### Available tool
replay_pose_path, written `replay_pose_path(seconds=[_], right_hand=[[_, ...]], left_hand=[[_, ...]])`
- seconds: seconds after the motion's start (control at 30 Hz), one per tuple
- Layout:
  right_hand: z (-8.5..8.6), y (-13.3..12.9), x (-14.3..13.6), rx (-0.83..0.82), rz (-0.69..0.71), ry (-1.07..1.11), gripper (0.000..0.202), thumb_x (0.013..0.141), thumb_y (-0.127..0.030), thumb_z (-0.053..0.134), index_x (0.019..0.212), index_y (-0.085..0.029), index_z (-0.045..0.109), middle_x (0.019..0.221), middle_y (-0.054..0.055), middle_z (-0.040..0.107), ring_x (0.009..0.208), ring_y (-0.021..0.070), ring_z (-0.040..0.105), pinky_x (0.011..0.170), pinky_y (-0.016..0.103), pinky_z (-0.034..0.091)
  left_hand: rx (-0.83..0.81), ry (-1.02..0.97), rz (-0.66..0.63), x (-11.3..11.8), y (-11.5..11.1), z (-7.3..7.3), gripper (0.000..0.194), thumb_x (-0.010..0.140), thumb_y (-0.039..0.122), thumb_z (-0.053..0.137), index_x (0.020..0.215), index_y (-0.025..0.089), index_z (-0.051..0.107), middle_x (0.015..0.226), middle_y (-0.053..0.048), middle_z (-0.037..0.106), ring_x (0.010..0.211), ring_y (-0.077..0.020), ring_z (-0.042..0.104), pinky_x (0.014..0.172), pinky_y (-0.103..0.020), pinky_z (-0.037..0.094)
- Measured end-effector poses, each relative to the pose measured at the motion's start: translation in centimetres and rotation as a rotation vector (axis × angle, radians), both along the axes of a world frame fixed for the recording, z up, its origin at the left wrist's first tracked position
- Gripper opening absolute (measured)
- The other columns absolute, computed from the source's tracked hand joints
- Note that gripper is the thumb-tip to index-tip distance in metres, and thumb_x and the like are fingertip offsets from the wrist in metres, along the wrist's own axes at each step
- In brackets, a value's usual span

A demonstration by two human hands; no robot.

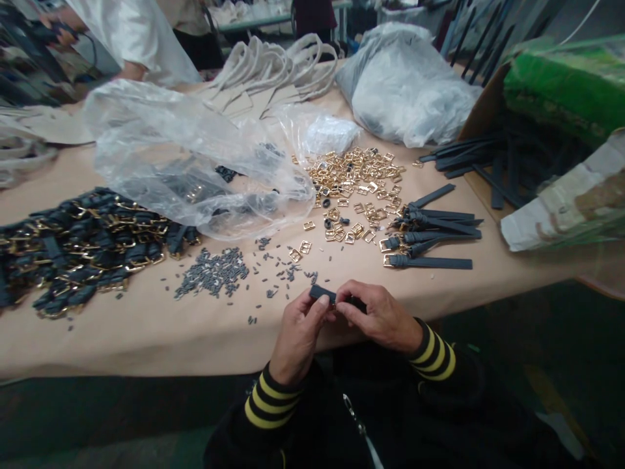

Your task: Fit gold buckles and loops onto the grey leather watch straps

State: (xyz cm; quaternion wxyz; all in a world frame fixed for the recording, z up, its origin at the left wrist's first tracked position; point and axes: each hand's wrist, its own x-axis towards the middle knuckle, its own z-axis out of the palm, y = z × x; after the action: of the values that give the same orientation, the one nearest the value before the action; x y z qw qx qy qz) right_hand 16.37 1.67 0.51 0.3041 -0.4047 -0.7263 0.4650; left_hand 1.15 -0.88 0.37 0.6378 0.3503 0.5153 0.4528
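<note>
My left hand [303, 329] pinches a short dark strap [322, 293] between thumb and fingers at the table's front edge. From the other side my right hand [378, 312] is closed on the same strap, its thumb and forefinger meeting near the left thumb; whether a buckle sits there is hidden by the fingers. Beyond the hands lie loose gold buckles [359, 172] in a spread pile. To the left is a heap of small dark pieces [213, 270]. Right of the buckles rest several dark straps with gold buckles fitted [430, 262].
A large heap of buckled dark straps [88, 244] covers the table's left side. A clear plastic bag [161, 156] lies beside it. Behind are pale looped handles [283, 68] and a stuffed bag [405, 85]. A green package [566, 85] stands right. Another person's white sleeve [146, 39] shows.
</note>
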Motion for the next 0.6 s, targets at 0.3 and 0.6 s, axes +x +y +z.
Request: replay_pose_path(seconds=[0.3,0.6], right_hand=[[-0.2,0.1,-0.2,-0.087,-0.057,-0.072,0.005,0.081,-0.019,0.048,0.079,-0.018,0.052,0.064,-0.002,0.055,0.059,0.0098,0.052,0.059,0.021,0.039],[-0.7,-0.3,-0.6,-0.141,-0.13,-0.049,0.004,0.078,-0.016,0.05,0.081,-0.018,0.049,0.068,-0.003,0.051,0.055,0.0077,0.051,0.054,0.021,0.04]], left_hand=[[0.056,0.109,0.08,0.1,-0.2,-0.9,0.015,0.078,0.029,0.055,0.081,0.014,0.058,0.073,0.0,0.059,0.067,-0.0095,0.053,0.067,-0.022,0.044],[0.15,0.569,0.014,0.1,0.0,-1.5,0.018,0.074,0.032,0.059,0.077,0.014,0.056,0.068,-0.001,0.06,0.063,-0.013,0.053,0.059,-0.024,0.041]])
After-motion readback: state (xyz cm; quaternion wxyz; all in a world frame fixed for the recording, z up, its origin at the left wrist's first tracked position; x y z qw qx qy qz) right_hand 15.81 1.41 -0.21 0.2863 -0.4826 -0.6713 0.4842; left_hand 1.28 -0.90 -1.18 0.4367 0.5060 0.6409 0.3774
